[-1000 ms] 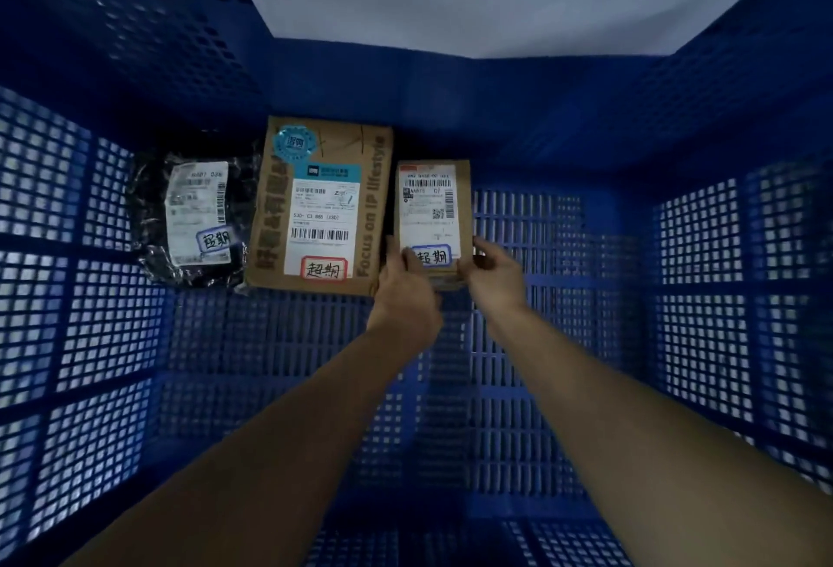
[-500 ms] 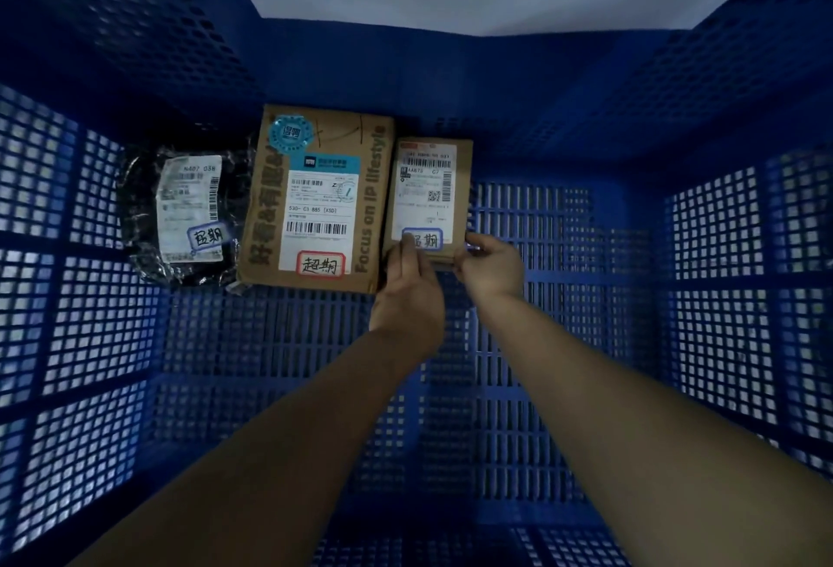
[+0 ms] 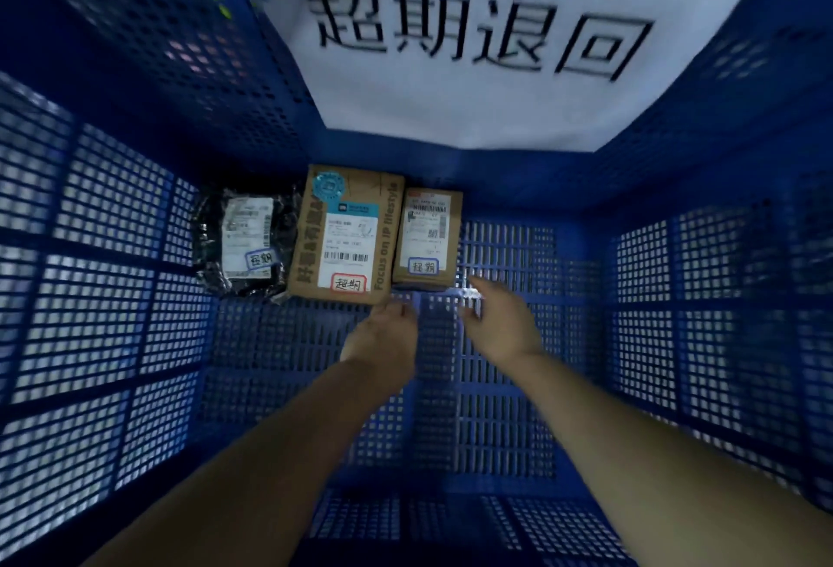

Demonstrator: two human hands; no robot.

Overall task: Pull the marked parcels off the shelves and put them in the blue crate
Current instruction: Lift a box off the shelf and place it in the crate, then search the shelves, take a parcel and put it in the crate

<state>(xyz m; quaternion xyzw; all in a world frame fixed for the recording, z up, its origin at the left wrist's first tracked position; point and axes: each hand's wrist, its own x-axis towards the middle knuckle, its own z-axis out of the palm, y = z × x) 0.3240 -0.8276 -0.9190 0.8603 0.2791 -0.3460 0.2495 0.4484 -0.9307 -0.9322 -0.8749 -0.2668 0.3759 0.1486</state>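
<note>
I look down into the blue crate (image 3: 703,296). Three marked parcels lie in a row against its far wall: a black plastic bag (image 3: 245,246) on the left, a large brown carton (image 3: 345,235) in the middle, and a small brown box (image 3: 428,239) on the right, each with a white label and a marked sticker. My left hand (image 3: 383,334) hovers just in front of the large carton, holding nothing, fingers loosely curled. My right hand (image 3: 498,318) is just below the small box, fingers apart, holding nothing. The view is blurred.
A white sheet with large black characters (image 3: 473,39) hangs on the crate's far wall. The crate floor (image 3: 505,408) is bare blue grid to the right of and in front of the parcels. Perforated walls rise on all sides.
Both hands have let go of the small brown box, which now lies beside the large carton, and have drawn back toward me. The camera has tilted up, showing the white sheet's characters.
</note>
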